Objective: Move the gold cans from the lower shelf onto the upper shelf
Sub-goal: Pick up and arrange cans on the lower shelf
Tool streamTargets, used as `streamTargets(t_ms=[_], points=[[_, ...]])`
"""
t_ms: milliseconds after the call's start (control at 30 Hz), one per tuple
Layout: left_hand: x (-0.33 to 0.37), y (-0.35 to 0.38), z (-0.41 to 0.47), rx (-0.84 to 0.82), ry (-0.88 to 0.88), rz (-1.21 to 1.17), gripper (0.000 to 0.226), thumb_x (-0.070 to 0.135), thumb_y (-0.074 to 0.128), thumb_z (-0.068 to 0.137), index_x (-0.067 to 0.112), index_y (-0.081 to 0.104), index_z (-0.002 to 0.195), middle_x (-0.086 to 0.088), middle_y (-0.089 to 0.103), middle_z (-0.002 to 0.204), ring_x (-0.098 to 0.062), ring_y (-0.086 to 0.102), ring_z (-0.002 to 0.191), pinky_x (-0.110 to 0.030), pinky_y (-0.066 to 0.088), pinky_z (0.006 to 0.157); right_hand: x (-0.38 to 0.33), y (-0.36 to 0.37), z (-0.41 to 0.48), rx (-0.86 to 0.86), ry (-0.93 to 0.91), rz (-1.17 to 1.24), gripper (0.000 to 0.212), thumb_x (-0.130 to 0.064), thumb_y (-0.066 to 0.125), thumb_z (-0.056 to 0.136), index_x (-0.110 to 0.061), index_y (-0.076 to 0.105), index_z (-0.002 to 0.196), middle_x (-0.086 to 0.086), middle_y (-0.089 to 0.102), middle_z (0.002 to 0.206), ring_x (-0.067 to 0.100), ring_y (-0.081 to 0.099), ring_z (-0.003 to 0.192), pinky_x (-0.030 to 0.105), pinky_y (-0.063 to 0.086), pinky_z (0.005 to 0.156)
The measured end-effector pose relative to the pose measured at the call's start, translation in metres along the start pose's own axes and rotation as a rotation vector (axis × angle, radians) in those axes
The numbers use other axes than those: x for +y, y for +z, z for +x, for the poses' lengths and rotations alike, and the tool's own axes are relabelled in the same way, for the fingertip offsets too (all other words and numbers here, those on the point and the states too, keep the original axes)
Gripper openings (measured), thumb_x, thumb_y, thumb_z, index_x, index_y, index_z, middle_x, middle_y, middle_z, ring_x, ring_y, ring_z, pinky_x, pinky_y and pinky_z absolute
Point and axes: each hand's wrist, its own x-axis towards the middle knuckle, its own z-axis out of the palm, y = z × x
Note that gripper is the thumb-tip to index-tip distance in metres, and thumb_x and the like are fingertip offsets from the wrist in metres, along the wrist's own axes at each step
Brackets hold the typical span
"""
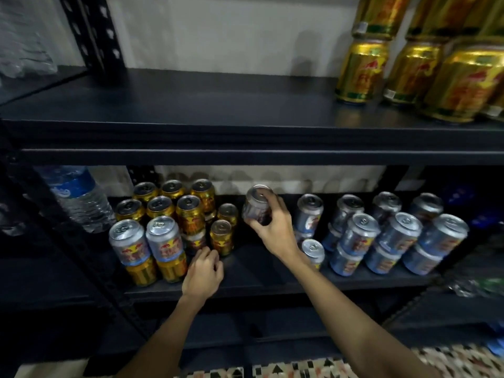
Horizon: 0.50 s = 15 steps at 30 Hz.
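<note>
Several gold cans (191, 214) stand stacked at the left of the lower shelf (259, 271), two of them under silver-blue cans (128, 238). More gold cans (362, 69) are stacked at the right of the upper shelf (218, 110). My right hand (272, 222) is shut on a silver-blue can (256, 205), held tilted above the lower shelf's middle. My left hand (203, 271) reaches in low, fingers curled against a partly hidden can (195, 241) at the bottom of the gold stack; whether it grips that can is unclear.
Several silver-blue cans (395, 233) are stacked at the right of the lower shelf. A water bottle (79, 197) stands at its far left beside a black upright post (90, 34). Patterned floor tiles (327, 369) show below.
</note>
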Motion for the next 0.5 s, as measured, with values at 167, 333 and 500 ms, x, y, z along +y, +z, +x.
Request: streamTargets(t_ms=[167,333,500], points=[[-0.001,0.002,-0.002,0.004,0.017,-0.016,0.013,0.017,0.050,0.084,0.008,0.058,0.079,-0.007,0.053,0.083,-0.027,0.055,0.079,-0.040,0.050,0.069,0.012,-0.048,-0.045,0.067,0.040,-0.054,0.066,-0.027,0.086,0.080,-0.025,0.054,0.137,0.000,0.056,0.132,0.009,0.052,0.123,0.023,0.044,0.103],[0.000,0.004,-0.001,-0.005,-0.008,-0.029,0.012,-0.003,0.068,0.079,0.006,0.060,0.082,-0.007,0.052,0.085,-0.029,0.055,0.079,-0.042,0.052,0.069,0.026,-0.092,-0.076,0.171,0.061,-0.073,0.074,-0.016,0.087,0.079,-0.033,0.051,0.141,-0.006,0.054,0.136,0.001,0.049,0.129,0.013,0.037,0.106],[0.001,0.002,-0.001,-0.005,0.009,-0.021,0.016,-0.003,0.069,0.078,0.008,0.057,0.077,-0.004,0.048,0.081,-0.026,0.052,0.076,-0.040,0.049,0.066,0.032,-0.105,-0.088,0.186,0.150,-0.102,0.074,-0.017,0.088,0.078,-0.033,0.050,0.140,-0.007,0.054,0.133,0.005,0.050,0.125,0.005,0.034,0.101]])
